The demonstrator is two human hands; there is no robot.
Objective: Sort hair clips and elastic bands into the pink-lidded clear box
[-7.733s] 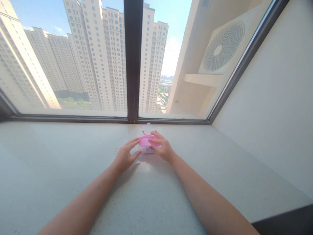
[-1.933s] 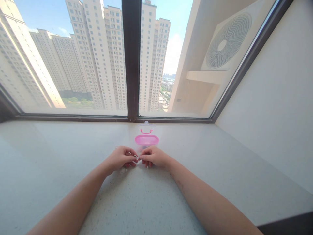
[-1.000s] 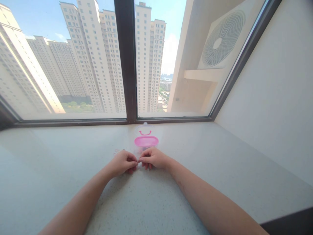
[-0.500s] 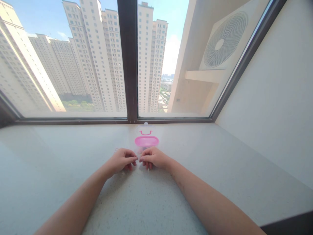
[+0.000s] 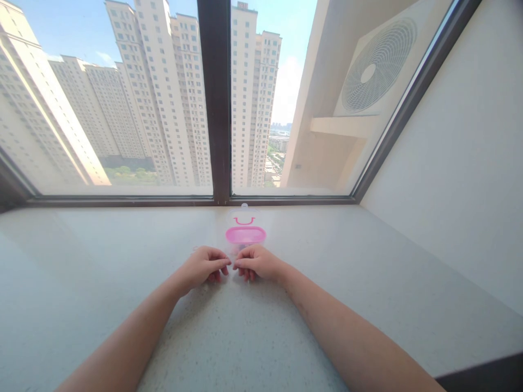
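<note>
My left hand (image 5: 208, 265) and my right hand (image 5: 256, 263) are close together over the pale speckled surface, a small gap between their fingertips. Each has its thumb and forefinger pinched together; whatever they hold, if anything, is too small to make out. Just beyond my right hand is an open pink oval container (image 5: 245, 235). Its clear lid with a pink handle (image 5: 244, 221) lies behind it, toward the window. Something small and clear (image 5: 195, 248) rests past my left hand, hard to make out.
The pale sill (image 5: 122, 245) runs back to a dark window frame (image 5: 180, 202). A white wall (image 5: 461, 163) rises on the right. Tall buildings and an outdoor fan unit (image 5: 376, 68) show through the glass. A dark edge (image 5: 486, 373) is at the lower right.
</note>
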